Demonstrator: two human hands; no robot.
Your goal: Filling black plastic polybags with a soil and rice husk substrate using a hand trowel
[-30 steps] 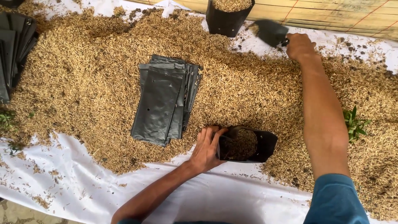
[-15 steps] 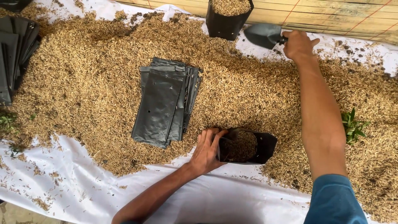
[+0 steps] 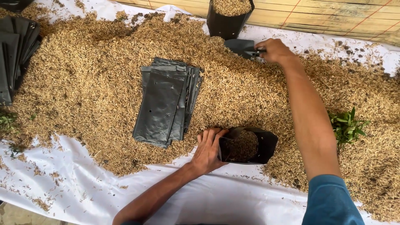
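Observation:
My left hand (image 3: pixel 208 150) grips the left rim of a small black grow bag (image 3: pixel 266 143), which stands open and partly filled with rice husk. My right hand (image 3: pixel 273 50) reaches far forward and holds the handle of a black scoop (image 3: pixel 239 46). The scoop's blade rests low on the husk heap (image 3: pixel 100 62), just in front of a filled black bag (image 3: pixel 227 21) at the back.
A stack of flat, empty black bags (image 3: pixel 166 100) lies on the husk left of centre. More flat bags (image 3: pixel 12 46) sit at the far left edge. A green seedling (image 3: pixel 346 125) lies at the right. White sheeting (image 3: pixel 75 191) covers the ground; a wooden wall (image 3: pixel 333 14) runs behind.
My right hand has swung the scoop leftward and down from near the wall onto the husk heap. My left hand has stayed on the bag's rim.

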